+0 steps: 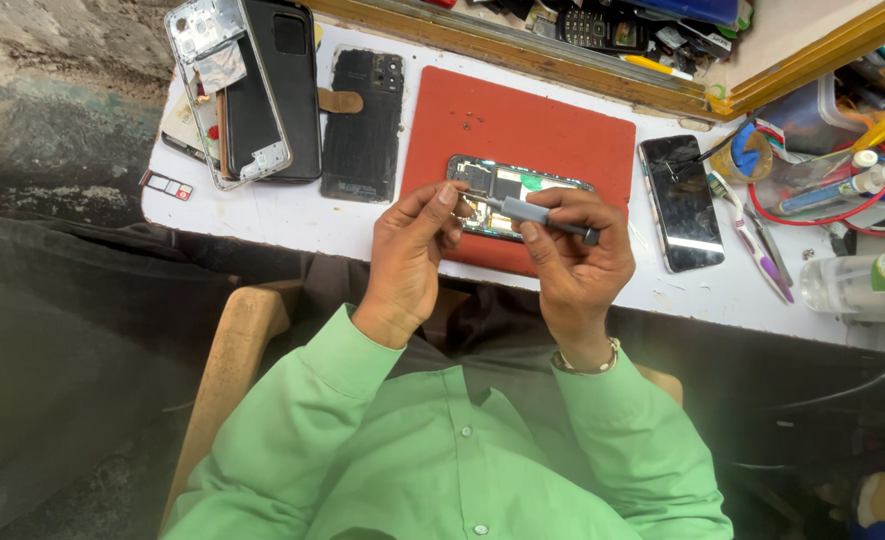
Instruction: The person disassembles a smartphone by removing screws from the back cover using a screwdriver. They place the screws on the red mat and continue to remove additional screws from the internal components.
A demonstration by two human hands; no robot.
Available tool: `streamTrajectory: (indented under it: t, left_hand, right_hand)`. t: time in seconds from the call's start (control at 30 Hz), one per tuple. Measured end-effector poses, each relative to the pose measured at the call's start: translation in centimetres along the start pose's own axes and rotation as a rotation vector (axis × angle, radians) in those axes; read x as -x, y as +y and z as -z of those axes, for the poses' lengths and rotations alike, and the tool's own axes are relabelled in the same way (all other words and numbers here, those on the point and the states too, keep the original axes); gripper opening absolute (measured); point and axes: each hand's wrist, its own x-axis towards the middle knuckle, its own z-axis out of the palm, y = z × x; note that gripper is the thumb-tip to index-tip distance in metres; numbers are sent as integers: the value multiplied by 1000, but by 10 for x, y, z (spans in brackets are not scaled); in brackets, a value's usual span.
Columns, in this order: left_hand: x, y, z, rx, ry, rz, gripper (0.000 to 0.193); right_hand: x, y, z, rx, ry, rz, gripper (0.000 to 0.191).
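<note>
- two hands met over an opened phone [507, 190] lying on the red mat [562, 130].
- the right hand [574, 262] gripped a grey screwdriver [547, 215]; it was best kept steady and upright.
- the left hand [412, 255] pinched its fingertips narrow at the tip.
- the phone's back was off, with circuitry exposed.

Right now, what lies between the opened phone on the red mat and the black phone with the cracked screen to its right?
In the head view, only red mat and bare white tabletop separate opened phone from cracked black phone.
</note>
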Motion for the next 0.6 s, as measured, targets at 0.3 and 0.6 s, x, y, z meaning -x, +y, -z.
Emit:
streamTrajectory:
  t: [0.3,0.6]
  left_hand:
    - [21,27,9,-967,150,-512,19]
    - [26,14,27,-1531,-78,-918,23]
  right_hand:
    - [-21,-18,16,148,-138,-48,30]
    - [-52,-35,4,615,-523,138,27]
